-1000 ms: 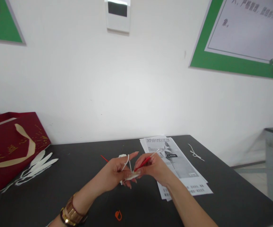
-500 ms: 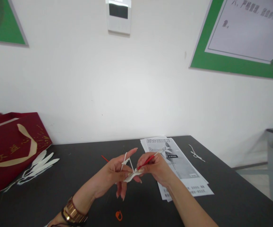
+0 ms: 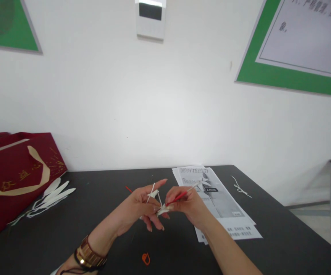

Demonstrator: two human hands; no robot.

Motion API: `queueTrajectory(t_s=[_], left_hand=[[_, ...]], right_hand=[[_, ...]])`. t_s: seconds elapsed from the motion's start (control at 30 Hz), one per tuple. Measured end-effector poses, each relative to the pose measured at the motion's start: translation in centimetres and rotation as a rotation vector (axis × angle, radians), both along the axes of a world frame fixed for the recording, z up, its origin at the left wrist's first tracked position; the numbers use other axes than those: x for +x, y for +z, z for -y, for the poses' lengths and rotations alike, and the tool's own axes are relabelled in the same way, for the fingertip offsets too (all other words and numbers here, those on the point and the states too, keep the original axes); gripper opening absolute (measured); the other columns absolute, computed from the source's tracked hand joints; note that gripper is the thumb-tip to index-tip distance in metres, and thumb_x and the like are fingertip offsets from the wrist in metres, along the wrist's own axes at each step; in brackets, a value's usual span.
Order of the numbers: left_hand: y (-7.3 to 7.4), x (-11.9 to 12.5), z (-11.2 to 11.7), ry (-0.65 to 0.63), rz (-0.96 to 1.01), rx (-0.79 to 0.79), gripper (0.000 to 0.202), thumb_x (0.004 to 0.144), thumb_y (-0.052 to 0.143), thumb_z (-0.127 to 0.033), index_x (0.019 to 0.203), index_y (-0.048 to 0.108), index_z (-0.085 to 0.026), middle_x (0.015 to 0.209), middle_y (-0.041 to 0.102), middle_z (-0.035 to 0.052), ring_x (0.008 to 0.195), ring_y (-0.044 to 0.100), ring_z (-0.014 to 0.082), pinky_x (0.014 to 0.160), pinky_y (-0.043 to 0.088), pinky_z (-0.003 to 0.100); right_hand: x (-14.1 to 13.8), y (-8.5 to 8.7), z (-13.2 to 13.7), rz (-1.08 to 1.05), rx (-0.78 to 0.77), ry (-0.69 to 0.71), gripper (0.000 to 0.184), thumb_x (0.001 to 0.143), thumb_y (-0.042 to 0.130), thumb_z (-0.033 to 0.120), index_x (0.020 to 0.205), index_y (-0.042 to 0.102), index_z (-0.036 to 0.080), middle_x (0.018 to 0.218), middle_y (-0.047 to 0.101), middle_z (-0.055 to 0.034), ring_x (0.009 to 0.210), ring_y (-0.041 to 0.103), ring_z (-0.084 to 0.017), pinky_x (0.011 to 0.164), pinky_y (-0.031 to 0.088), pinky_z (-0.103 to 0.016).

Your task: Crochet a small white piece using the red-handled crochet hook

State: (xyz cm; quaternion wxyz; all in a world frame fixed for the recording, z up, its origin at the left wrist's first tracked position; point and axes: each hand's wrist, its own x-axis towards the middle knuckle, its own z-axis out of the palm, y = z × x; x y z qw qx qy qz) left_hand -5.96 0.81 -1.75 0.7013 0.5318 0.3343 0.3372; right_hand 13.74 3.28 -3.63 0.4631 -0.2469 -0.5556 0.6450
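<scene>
Between my two hands is a small piece of white crochet work [image 3: 162, 210]. My left hand [image 3: 144, 206] pinches it between thumb and finger, and white yarn [image 3: 160, 198] runs up over the raised index finger. My right hand [image 3: 186, 204] grips a red crochet hook [image 3: 180, 196], its tip down at the stitches, and its fingertips also touch the edge of the piece. The hook's tip is too small to make out. Under the hands, an orange stitch marker [image 3: 146, 258] lies on the black table [image 3: 119, 252].
Printed sheets [image 3: 225, 206] lie beneath and beyond my right hand. A tied bit of white yarn [image 3: 239, 187] rests farther right. At left stands a dark red gift bag [image 3: 16, 179], with several white crocheted leaf-like pieces [image 3: 53, 196] beside it. A red stick [image 3: 128, 189] shows behind my left hand.
The view has shifted slightly. The white piece has turned a little between my fingers, and the lower fingers of my left hand have spread rightward. Both hands keep their hold.
</scene>
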Motion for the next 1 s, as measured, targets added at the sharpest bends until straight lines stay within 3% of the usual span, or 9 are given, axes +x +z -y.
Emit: queueTrajectory(t_s=[0.1, 0.23, 0.3, 0.4, 0.5, 0.67, 0.8, 0.9, 1.0], left_hand=[[0.3, -0.2, 0.0, -0.055, -0.033, 0.042, 0.082, 0.081, 0.06, -0.015, 0.15, 0.018, -0.026, 0.091, 0.076, 0.0119, 0.048, 0.068, 0.0147, 0.036, 0.041, 0.016], [0.5, -0.5, -0.1, -0.089, -0.097, 0.075, 0.08, 0.082, 0.059, -0.016, 0.15, 0.019, -0.027, 0.092, 0.075, 0.0107, 0.052, 0.069, 0.0147, 0.04, 0.044, 0.017], [0.6, -0.7, -0.2, -0.083, -0.161, 0.104, 0.079, 0.081, 0.057, -0.014, 0.15, 0.02, -0.025, 0.089, 0.075, 0.0095, 0.048, 0.066, 0.0124, 0.037, 0.04, 0.016], [0.9, -0.7, -0.2, -0.04, -0.259, 0.175, 0.074, 0.083, 0.056, -0.017, 0.149, 0.024, -0.021, 0.079, 0.074, 0.0065, 0.036, 0.047, 0.0051, 0.034, 0.029, 0.015], [1.2, -0.6, -0.1, 0.012, -0.286, 0.212, 0.07, 0.084, 0.058, -0.023, 0.147, 0.029, -0.015, 0.074, 0.072, 0.0046, 0.039, 0.033, 0.0042, 0.037, 0.023, 0.017], [0.0, 0.0, -0.6, 0.036, -0.254, 0.255, 0.068, 0.076, 0.07, -0.026, 0.139, 0.046, -0.011, 0.075, 0.068, 0.0038, 0.062, 0.051, 0.0132, 0.058, 0.038, 0.025], [-1.3, 0.2, -1.1, 0.049, -0.233, 0.247, 0.07, 0.073, 0.073, -0.025, 0.137, 0.048, -0.012, 0.074, 0.068, 0.0031, 0.068, 0.056, 0.0179, 0.066, 0.041, 0.03], [-1.3, 0.0, -1.1, 0.037, -0.208, 0.222, 0.078, 0.071, 0.075, -0.027, 0.141, 0.043, -0.013, 0.077, 0.069, 0.0043, 0.071, 0.058, 0.0195, 0.067, 0.042, 0.031], [-0.5, -0.3, -0.9, 0.02, -0.174, 0.189, 0.078, 0.071, 0.075, -0.03, 0.14, 0.044, -0.013, 0.083, 0.071, 0.0068, 0.075, 0.06, 0.02, 0.07, 0.042, 0.032]], right_hand=[[-0.2, -0.1, 0.2, -0.041, -0.068, 0.017, 0.018, 0.06, 0.085, 0.021, 0.068, 0.07, 0.016, 0.069, 0.068, -0.0002, 0.061, 0.063, -0.013, 0.056, 0.049, -0.024], [-0.1, -0.1, 0.5, 0.001, -0.135, 0.044, 0.019, 0.067, 0.082, 0.029, 0.073, 0.069, 0.016, 0.069, 0.069, -0.0011, 0.061, 0.065, -0.014, 0.058, 0.052, -0.026], [0.0, -0.1, 0.6, 0.045, -0.082, 0.038, 0.019, 0.066, 0.082, 0.028, 0.073, 0.07, 0.015, 0.069, 0.069, -0.0016, 0.063, 0.065, -0.014, 0.06, 0.052, -0.026], [0.0, -0.1, 0.5, 0.121, 0.044, 0.019, 0.015, 0.067, 0.081, 0.026, 0.074, 0.073, 0.015, 0.072, 0.069, -0.0027, 0.063, 0.063, -0.013, 0.059, 0.05, -0.025], [-0.1, -0.2, 0.4, 0.161, 0.137, -0.032, 0.012, 0.069, 0.08, 0.026, 0.075, 0.075, 0.017, 0.077, 0.066, -0.0027, 0.06, 0.059, -0.012, 0.053, 0.048, -0.024], [-0.2, -0.3, 0.4, 0.211, 0.228, -0.121, 0.009, 0.07, 0.08, 0.025, 0.073, 0.075, 0.018, 0.075, 0.061, -0.0016, 0.06, 0.058, -0.011, 0.05, 0.047, -0.022], [-0.3, -0.4, 0.4, 0.208, 0.135, -0.107, 0.013, 0.07, 0.08, 0.027, 0.074, 0.074, 0.017, 0.068, 0.065, -0.0015, 0.056, 0.058, -0.011, 0.051, 0.048, -0.023], [-0.3, -0.4, 0.3, 0.173, 0.094, -0.093, 0.014, 0.069, 0.08, 0.029, 0.074, 0.074, 0.017, 0.065, 0.066, -0.0009, 0.054, 0.058, -0.011, 0.051, 0.049, -0.023], [-0.2, -0.3, 0.3, 0.144, 0.152, -0.079, 0.012, 0.07, 0.079, 0.028, 0.073, 0.074, 0.018, 0.067, 0.064, -0.0007, 0.055, 0.059, -0.011, 0.049, 0.049, -0.023]])
